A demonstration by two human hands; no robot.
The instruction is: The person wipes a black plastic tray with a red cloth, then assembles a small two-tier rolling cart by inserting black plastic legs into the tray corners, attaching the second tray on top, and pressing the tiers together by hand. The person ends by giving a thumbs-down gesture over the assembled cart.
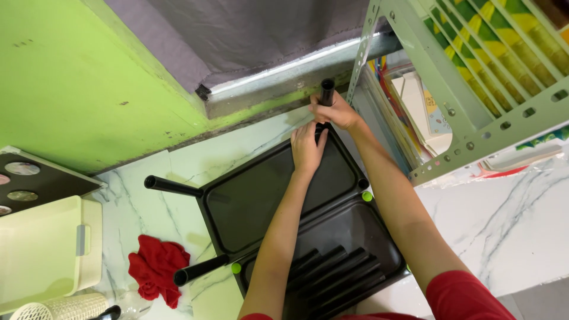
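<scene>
- Head view: the right hand (336, 111) is wrapped round a black tube (326, 91) that stands up at the far corner of a black tray (261, 201), close to the window sill (284, 80).
- The left hand (307, 148) lies just below it, fingers curled on the tray's far rim at the foot of that tube; whether it truly grips the rim cannot be told.
- The two hands sit close together, nearly touching.
- The tray lies on the marble floor (510, 225), overlapping a second black tray (355, 237) nearer the person.
- Loose black tubes (332, 272) lie side by side in the second tray.
- Two more tubes stick out from the first tray's left side, one at the upper corner (169, 185), one at the lower corner (198, 269).
- A red cloth (155, 269) lies on the floor left of the trays.
- A cream bin (44, 249) stands at the left edge, by the green wall (77, 77).
- A pale metal rack (474, 112) with papers stands to the right.
</scene>
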